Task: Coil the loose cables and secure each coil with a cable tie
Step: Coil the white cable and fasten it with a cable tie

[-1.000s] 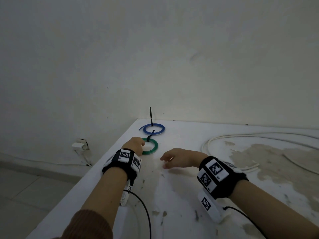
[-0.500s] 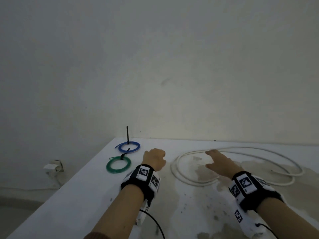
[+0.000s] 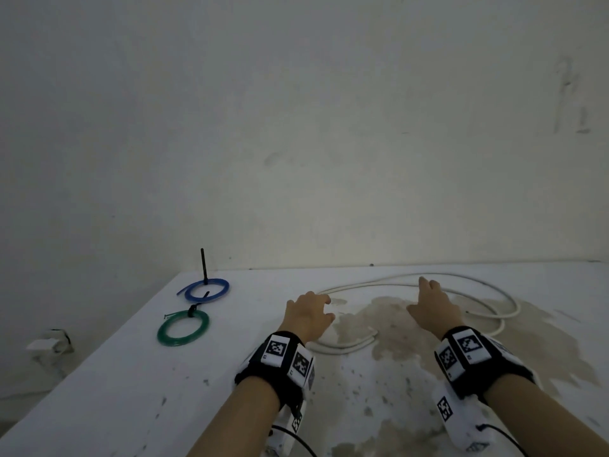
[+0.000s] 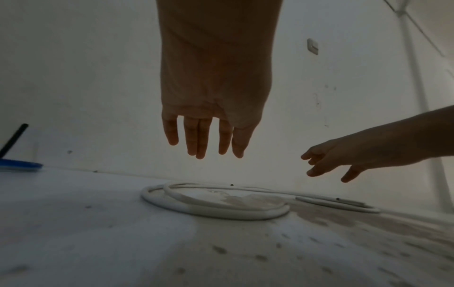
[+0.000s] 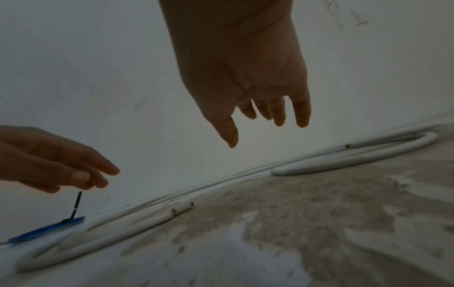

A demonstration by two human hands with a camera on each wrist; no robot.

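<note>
Landmark: loose white round cable (image 3: 412, 286), lying in wide irregular loops on the stained white tabletop (image 3: 131, 390), untied.
Left hand (image 3: 308, 316): above the near-left bend of the white cable, clear of it; fingers (image 4: 197, 139) hang straight and slightly apart, holding nothing.
Right hand (image 3: 431, 306): over the middle of the white cable's loops, fingers extended toward its far strand, spread and empty; contact not evident.
Blue flat cable coil (image 3: 207, 289): well left of the white cable, near the far table edge, bound by a black cable tie (image 3: 203, 266) whose tail stands upright.
Green flat cable coil (image 3: 183, 328): just nearer than the blue coil, also left of the white cable, tied with a dark cable tie (image 3: 192, 311).
Writing: none legible; the black wristbands (image 3: 280, 357) carry only square black-and-white coded markers.
Left wrist view only: a small wall switch plate (image 4: 312, 46) above the white cable; the cable's cut end (image 4: 337, 199).
Right wrist view only: brown marks on a strand of the white cable (image 5: 174, 210).
Head view only: the green coil; a wall socket (image 3: 49, 344) below table level, far left.
</note>
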